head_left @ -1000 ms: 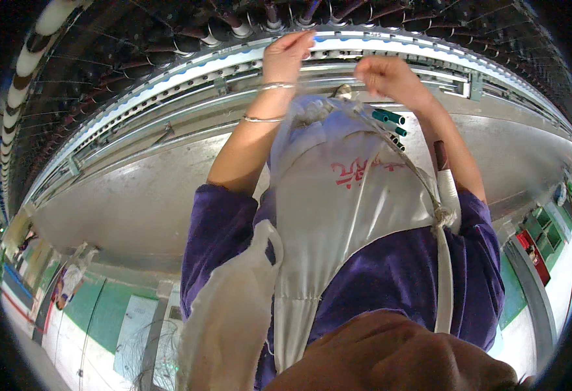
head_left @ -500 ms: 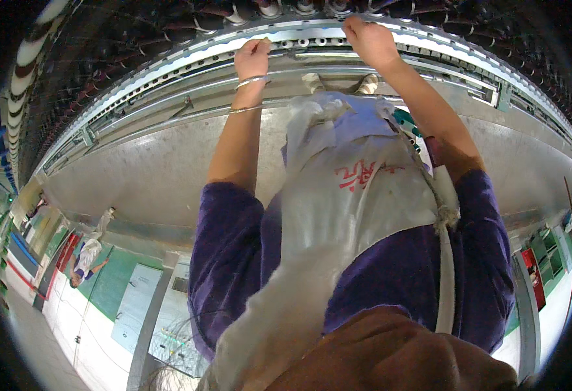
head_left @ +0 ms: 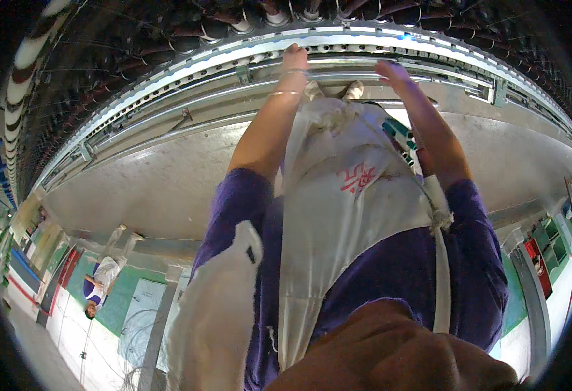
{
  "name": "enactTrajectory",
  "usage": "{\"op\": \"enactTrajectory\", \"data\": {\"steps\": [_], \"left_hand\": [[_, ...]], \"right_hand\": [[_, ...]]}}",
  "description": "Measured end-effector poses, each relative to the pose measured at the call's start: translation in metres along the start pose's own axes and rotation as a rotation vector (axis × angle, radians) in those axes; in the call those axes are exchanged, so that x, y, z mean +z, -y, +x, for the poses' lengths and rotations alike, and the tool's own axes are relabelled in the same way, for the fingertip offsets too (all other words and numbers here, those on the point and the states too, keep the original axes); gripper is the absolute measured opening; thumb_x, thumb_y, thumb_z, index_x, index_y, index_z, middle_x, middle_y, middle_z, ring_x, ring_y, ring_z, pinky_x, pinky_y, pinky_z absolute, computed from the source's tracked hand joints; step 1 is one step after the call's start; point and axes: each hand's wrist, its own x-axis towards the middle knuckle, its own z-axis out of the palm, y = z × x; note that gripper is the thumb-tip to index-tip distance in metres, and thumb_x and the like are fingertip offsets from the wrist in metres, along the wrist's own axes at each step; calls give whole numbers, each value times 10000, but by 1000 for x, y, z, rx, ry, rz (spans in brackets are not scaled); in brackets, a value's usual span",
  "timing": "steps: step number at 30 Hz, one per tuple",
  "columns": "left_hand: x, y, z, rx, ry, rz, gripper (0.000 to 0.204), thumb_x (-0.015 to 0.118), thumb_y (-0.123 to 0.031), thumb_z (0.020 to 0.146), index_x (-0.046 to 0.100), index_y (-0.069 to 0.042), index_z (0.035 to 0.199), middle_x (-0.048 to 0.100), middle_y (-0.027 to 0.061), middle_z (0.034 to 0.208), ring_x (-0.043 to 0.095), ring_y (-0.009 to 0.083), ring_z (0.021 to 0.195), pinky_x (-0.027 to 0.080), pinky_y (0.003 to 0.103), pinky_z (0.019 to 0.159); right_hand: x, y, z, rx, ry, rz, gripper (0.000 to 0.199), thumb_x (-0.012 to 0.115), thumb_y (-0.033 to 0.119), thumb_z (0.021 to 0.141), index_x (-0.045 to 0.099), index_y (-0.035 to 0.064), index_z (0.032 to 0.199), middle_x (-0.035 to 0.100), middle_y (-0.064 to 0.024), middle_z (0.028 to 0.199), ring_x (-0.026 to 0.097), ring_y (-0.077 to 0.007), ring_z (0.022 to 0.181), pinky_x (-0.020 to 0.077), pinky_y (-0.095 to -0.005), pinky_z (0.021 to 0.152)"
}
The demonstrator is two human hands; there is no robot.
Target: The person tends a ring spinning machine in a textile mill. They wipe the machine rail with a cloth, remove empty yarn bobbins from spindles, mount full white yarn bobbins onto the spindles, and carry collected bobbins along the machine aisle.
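My left hand (head_left: 294, 58) reaches up to the long pale rail (head_left: 253, 47) of a spinning machine. Its fingers look bunched together, and whatever they may hold is too small to make out. Two thin bangles circle that wrist. To the right, my right hand (head_left: 393, 72) hangs a little below the rail, over the metal bars, with its fingers apart and nothing visible in them. Dark bobbins (head_left: 276, 14) with pale ends line up above the rail. Several green tubes (head_left: 400, 133) stick out at the right side of my white apron (head_left: 325, 163).
Metal bars (head_left: 208, 98) run along the machine's lower front, with brackets (head_left: 498, 92) on them. My shoes (head_left: 353, 90) stand close below. Another person (head_left: 107, 274) stands far off at the left, near a green and white wall. A red cabinet (head_left: 537, 267) is at the far right.
My left hand has moved right along the rail. My right hand has come down off the rail, and its fingers have opened. The distant person has shifted slightly.
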Motion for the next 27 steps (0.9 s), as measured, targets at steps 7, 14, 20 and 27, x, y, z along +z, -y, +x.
{"op": "enactTrajectory", "data": {"steps": [7, 14, 20, 27], "left_hand": [[13, -5, 60, -70, 74, -252, 150, 544, 24, 873, 578, -1, 1018, 652, 150, 911, 651, 241, 743, 570, 331, 664], [43, 3, -5, -198, 143, -286, 313, 547, 41, 853, 542, -83, 1140, 642, 143, 1114, 632, 308, 962, 547, 489, 793], [87, -16, 26, -248, 66, -343, 247, 499, 86, 845, 566, 9, 1069, 630, 160, 981, 635, 286, 896, 552, 395, 738], [76, -66, -138, 196, 395, 68, 328, 479, 13, 919, 535, 0, 1242, 614, 169, 1185, 626, 204, 957, 525, 328, 841]], "right_hand": [[86, 49, 36, -90, -97, 428, 353, 563, 66, 909, 491, -3, 1247, 543, -138, 1292, 561, -264, 1163, 494, -370, 953], [86, 65, 27, -112, 75, 582, 137, 587, 10, 812, 593, -62, 929, 669, -167, 959, 627, -214, 821, 535, -355, 776], [65, 66, 11, -138, 337, 432, 327, 611, 106, 871, 566, 7, 1179, 646, -115, 1146, 620, -195, 1034, 475, -356, 912], [-38, 36, -43, -125, 100, -1481, 648, 659, 351, 841, 436, 183, 1426, 427, -127, 1467, 452, -294, 1311, 352, -444, 1082]]}}
